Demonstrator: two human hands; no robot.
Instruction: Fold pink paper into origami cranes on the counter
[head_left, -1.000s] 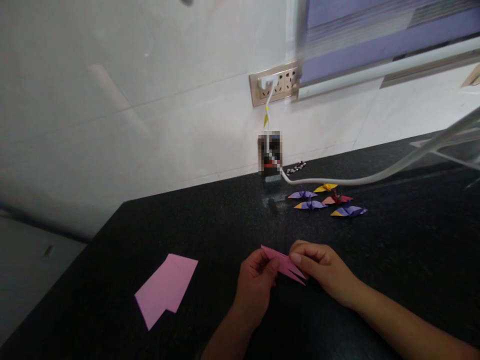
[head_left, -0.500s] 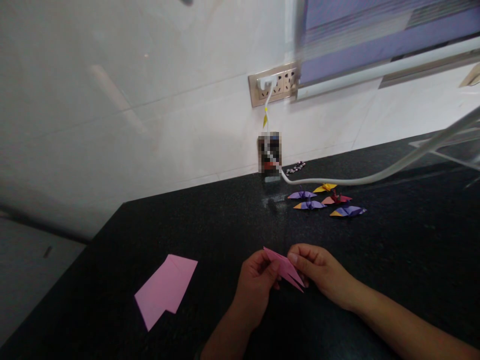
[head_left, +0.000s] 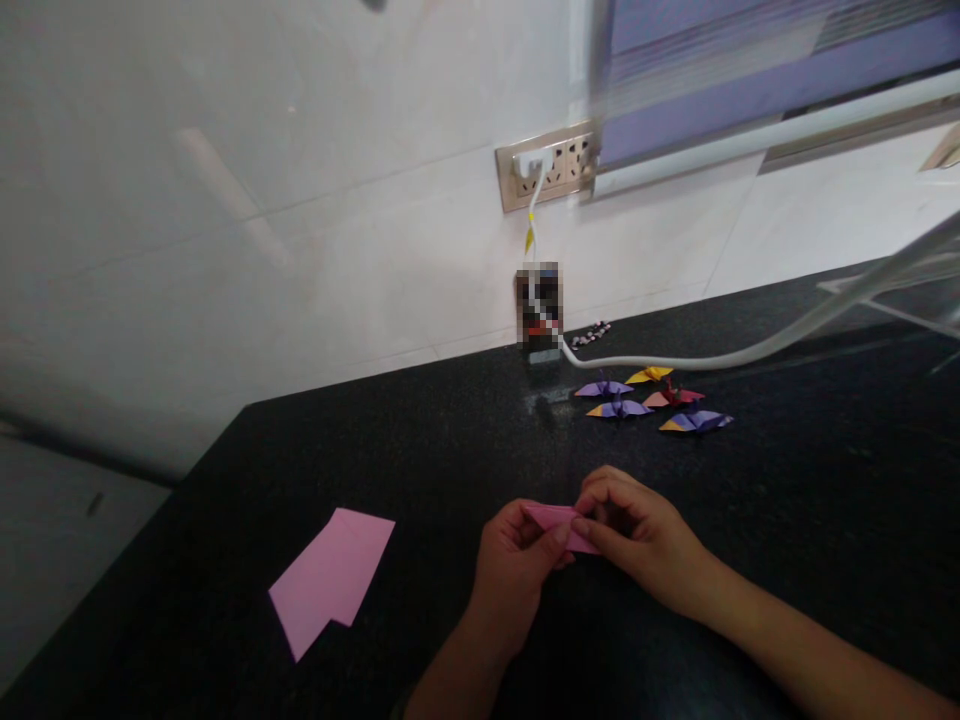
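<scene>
Between my two hands is a small folded piece of pink origami paper (head_left: 550, 516), held just above the dark counter. My left hand (head_left: 511, 570) is closed on its left part, the thumb lying over the front. My right hand (head_left: 637, 530) pinches the right part between thumb and fingers, which cover some of the folds. Farther left, pink paper sheets (head_left: 330, 580) lie flat on the counter, touched by neither hand.
Several folded paper cranes stand beyond my hands, among them a yellow crane (head_left: 651, 375) and a purple crane (head_left: 696, 422). A white cable (head_left: 675, 363) runs behind them from a wall socket (head_left: 546, 168). A pixelated upright object (head_left: 538, 310) leans by the wall.
The pink folded paper has turned to lie more level, and its lower right points are now covered. My right hand has shifted its grip, its thumb moving closer to my left thumb.
</scene>
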